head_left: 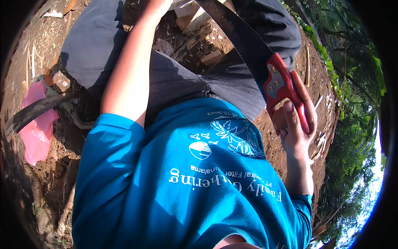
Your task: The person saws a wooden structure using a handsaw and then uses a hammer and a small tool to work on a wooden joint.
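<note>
My right hand [296, 118] is wrapped round the red and grey handle of a hand saw [244, 35]. The saw's dark blade slants up and to the left, past the top edge of the view, with its toothed edge facing left. At the top edge my left hand [159, 6] shows only in part; its fingers are cut off, beside a pale piece of wood [192, 18] between my knees. Whether the blade touches that wood cannot be made out.
Wood scraps [212, 57] and chips lie on the brown soil between my legs in dark trousers [174, 76]. To the left, a pink plastic bag [39, 137] lies under a dark stick [37, 111]. Green plants [352, 83] line the right side.
</note>
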Tool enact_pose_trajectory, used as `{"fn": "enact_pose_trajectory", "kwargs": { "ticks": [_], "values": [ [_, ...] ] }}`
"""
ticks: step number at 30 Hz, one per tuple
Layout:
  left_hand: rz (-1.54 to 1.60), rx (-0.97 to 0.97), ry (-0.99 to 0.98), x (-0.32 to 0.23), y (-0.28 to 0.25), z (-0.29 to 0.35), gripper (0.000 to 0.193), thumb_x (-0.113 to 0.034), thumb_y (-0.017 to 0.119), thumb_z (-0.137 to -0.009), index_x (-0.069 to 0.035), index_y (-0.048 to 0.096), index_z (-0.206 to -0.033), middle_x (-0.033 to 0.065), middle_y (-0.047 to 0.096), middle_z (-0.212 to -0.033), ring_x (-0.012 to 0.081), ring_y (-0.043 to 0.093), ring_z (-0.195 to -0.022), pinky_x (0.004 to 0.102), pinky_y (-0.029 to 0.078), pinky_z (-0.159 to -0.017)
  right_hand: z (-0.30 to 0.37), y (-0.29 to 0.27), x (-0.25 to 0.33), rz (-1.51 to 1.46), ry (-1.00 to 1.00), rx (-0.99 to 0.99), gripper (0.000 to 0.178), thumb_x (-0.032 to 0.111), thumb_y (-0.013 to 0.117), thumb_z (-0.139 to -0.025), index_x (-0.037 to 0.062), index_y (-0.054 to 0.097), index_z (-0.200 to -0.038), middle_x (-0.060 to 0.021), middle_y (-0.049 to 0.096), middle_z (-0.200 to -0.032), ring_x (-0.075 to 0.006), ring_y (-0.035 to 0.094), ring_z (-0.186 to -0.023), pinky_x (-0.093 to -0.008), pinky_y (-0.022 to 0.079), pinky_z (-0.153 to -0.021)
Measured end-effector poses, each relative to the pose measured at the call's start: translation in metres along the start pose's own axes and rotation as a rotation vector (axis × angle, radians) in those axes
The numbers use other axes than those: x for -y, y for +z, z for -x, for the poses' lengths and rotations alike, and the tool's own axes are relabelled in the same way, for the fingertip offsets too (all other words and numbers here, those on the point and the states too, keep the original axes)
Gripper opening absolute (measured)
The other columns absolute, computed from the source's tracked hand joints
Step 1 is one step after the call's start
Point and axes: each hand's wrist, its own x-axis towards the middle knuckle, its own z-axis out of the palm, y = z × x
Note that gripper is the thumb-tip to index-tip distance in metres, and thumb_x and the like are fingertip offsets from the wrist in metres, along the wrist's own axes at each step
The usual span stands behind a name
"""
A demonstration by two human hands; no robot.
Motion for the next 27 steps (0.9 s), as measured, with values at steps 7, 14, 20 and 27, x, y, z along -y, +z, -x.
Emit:
{"fn": "enact_pose_trajectory", "kwargs": {
  "ticks": [7, 14, 20, 27],
  "values": [
    [-0.019, -0.062, 0.076, 0.027, 0.010, -0.006, 0.073, -0.026, 0.048, -0.099, 0.017, 0.021, -0.151, 0.0381, 0.032, -0.156, 0.0462, 0.037, -0.143, 0.0439, 0.028, -0.121, -0.108, 0.060, 0.000, -0.041, -0.103, 0.063, 0.047, 0.017, 0.064, -0.103, 0.0030, 0.055, -0.146, -0.0073, 0.072, -0.109, -0.0048, 0.060, -0.076, -0.0193, 0.049, -0.067],
    [-0.285, 0.146, -0.194, -0.049, -0.018, 0.011, 0.059, -0.036, 0.045, -0.100, 0.005, 0.043, -0.142, 0.0365, 0.059, -0.131, 0.0488, 0.057, -0.124, 0.0501, 0.048, -0.102, -0.219, 0.141, -0.016, -0.079, -0.276, -0.183, 0.036, 0.013, 0.070, -0.096, -0.0059, 0.066, -0.127, -0.0200, 0.072, -0.121, -0.0202, 0.066, -0.115, -0.0314, 0.050, -0.100],
    [-0.289, 0.072, -0.078, -0.008, -0.016, -0.012, 0.061, -0.034, 0.044, -0.098, 0.009, 0.041, -0.141, 0.0390, 0.053, -0.137, 0.0506, 0.051, -0.131, 0.0499, 0.041, -0.111, -0.224, 0.162, -0.051, -0.350, -0.579, -0.066, 0.039, 0.002, 0.063, -0.098, -0.0074, 0.059, -0.136, -0.0168, 0.068, -0.132, -0.0186, 0.063, -0.122, -0.0301, 0.048, -0.104],
    [-0.207, 0.210, -0.127, -0.023, -0.015, -0.019, 0.068, -0.033, 0.045, -0.096, 0.011, 0.035, -0.147, 0.0384, 0.043, -0.149, 0.0487, 0.041, -0.142, 0.0494, 0.031, -0.121, -0.094, 0.083, -0.053, -0.101, -0.355, -0.070, 0.050, 0.014, 0.066, -0.100, 0.0011, 0.054, -0.146, -0.0128, 0.071, -0.123, -0.0156, 0.065, -0.110, -0.0292, 0.050, -0.097]
  ]
}}
